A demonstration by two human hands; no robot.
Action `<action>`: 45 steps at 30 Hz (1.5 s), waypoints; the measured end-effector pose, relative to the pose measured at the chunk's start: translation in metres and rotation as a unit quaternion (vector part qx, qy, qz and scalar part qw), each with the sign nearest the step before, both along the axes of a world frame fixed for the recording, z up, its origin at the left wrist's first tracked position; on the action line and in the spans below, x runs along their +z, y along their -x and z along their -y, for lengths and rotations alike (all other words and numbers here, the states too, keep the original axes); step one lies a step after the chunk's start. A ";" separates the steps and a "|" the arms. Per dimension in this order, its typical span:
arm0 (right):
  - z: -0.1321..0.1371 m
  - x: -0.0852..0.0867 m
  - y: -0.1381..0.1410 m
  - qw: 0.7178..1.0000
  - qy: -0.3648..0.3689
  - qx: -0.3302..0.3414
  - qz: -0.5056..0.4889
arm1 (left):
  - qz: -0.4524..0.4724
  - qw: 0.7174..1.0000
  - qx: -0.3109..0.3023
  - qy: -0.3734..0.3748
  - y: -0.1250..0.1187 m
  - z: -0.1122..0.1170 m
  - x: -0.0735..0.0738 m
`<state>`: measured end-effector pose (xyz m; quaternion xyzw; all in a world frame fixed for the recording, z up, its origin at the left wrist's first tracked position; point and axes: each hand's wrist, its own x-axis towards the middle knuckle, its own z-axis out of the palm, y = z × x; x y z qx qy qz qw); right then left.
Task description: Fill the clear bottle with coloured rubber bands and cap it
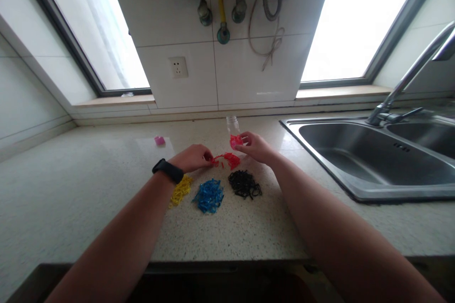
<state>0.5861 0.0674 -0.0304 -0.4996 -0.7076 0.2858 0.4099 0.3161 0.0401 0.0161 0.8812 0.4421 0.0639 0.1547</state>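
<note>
From where I stand, the desk (106, 184) carries the work, well left of the sink (369, 165). Gathering up red pieces (232, 161) looks like the step in hand: the right hand (259, 148) grasps a clear jar (232, 125), red showing low inside, while the left hand (194, 157) has its fingers seemingly pinched on the pieces in front. That calls for a light pinch and a steady jar. Black (244, 184), blue (209, 196) and yellow piles (181, 191) crowd the near side, easily brushed; a small pink object (159, 140) lies apart.

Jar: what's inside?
Red pieces show through the lower part of the clear jar. The right hand covers some of its lower right side; any contents behind the hand can't be seen.
</note>
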 end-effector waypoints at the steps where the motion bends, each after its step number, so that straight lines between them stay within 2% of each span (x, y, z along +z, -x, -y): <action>1: 0.000 0.000 0.000 1.000 -0.001 0.000 0.003 | 0.001 1.000 0.006 -0.002 0.000 -0.001 -0.001; 15: 0.001 0.000 0.002 0.999 -0.012 0.000 0.033 | -0.002 0.998 0.038 -0.041 -0.010 0.002 -0.002; 19: 0.002 0.001 0.002 0.999 -0.010 -0.003 0.034 | 0.022 0.998 0.048 -0.041 -0.015 0.001 -0.002; 24: 0.006 0.005 0.004 0.999 -0.011 -0.010 0.040 | 0.058 0.992 0.063 -0.092 -0.026 -0.005 -0.004; 30: 0.009 0.010 0.005 0.999 -0.011 -0.013 0.041 | 0.010 0.995 0.042 -0.087 -0.030 -0.008 -0.008; 36: 0.011 0.012 0.006 0.999 -0.010 -0.020 0.039 | -0.020 0.996 -0.010 -0.083 -0.031 -0.011 -0.012; 45: 0.005 0.004 0.004 0.999 -0.014 -0.020 0.031 | -0.013 0.998 -0.014 -0.055 -0.031 -0.005 -0.006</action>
